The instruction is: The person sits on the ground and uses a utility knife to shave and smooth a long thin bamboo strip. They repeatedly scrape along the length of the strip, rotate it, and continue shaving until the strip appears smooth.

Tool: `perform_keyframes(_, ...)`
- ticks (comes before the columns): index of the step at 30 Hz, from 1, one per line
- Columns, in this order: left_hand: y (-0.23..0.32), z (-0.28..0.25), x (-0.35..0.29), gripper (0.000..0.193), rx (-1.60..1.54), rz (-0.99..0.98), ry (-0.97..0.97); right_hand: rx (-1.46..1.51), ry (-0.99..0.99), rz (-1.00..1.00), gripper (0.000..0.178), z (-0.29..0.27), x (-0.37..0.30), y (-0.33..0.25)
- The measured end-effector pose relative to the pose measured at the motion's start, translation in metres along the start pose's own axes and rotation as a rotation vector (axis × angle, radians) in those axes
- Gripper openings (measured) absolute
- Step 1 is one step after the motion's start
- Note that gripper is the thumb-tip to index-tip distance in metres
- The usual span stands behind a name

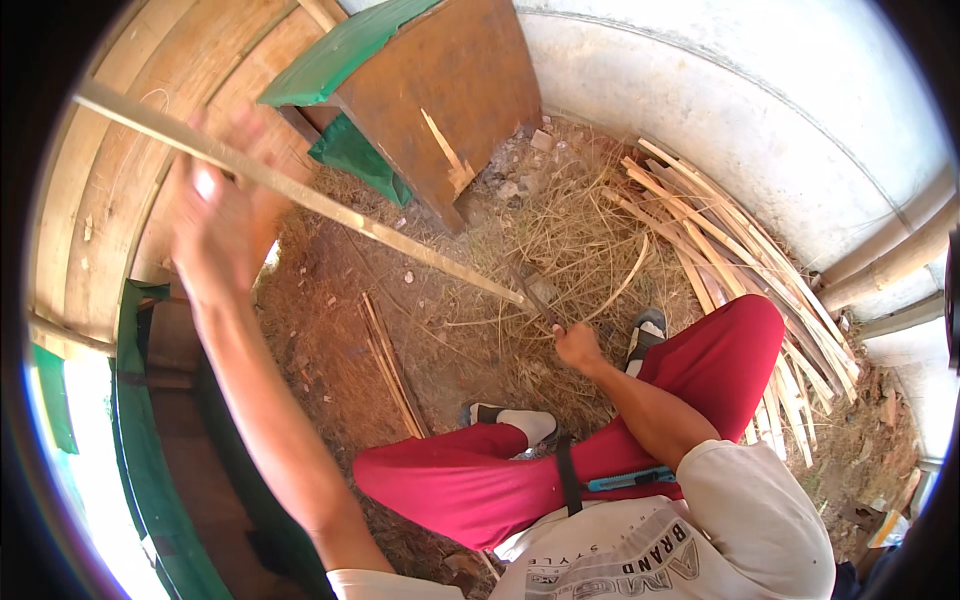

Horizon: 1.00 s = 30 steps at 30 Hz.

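A long pale strip of bamboo or wood point(370, 228) slants from the upper left down to the ground in the middle. Its lower end meets the dark blade of a knife point(538, 297), and my right hand point(577, 347) is closed round the knife's handle. My left hand point(215, 215) is raised at the upper left, behind the strip, smeared by motion. Its fingers look spread apart; whether the palm touches the strip cannot be made out. Shavings and straw-like fibres point(590, 240) cover the ground round the blade.
To the right, a pile of split strips point(740, 260) lies along the pale wall point(700, 70). A brown wooden box point(430, 90) with green covering stands at the back. Thin strips point(390, 365) lie left of my feet. A blue-handled tool point(630, 480) rests at my waist.
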State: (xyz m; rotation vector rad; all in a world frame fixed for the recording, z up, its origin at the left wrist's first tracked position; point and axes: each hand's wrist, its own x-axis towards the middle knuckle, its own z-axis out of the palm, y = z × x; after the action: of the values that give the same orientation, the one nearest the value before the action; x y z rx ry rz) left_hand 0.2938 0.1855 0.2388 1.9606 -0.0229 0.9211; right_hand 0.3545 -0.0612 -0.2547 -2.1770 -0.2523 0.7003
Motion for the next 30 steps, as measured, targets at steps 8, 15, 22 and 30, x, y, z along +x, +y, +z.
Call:
perform_keyframes(8, -0.130, 0.030, -0.088, 0.042, -0.386, -0.122, 0.259, -0.006, 0.038, -0.031, 0.061, 0.010, 0.002, -0.001)
perform_keyframes(15, -0.135, 0.047, -0.077, 0.036, -0.508, -0.224, 0.282, 0.098, 0.001, 0.025, 0.067, -0.009, -0.007, -0.023)
perform_keyframes(22, -0.123, 0.082, -0.065, 0.048, -0.418, -0.210, 0.460, 0.132, 0.016, -0.024, 0.060, -0.028, -0.014, -0.050)
perform_keyframes(30, -0.109, 0.113, -0.062, 0.048, -0.246, -0.177, 0.634, 0.089, -0.035, -0.046, 0.057, -0.032, -0.021, -0.058)
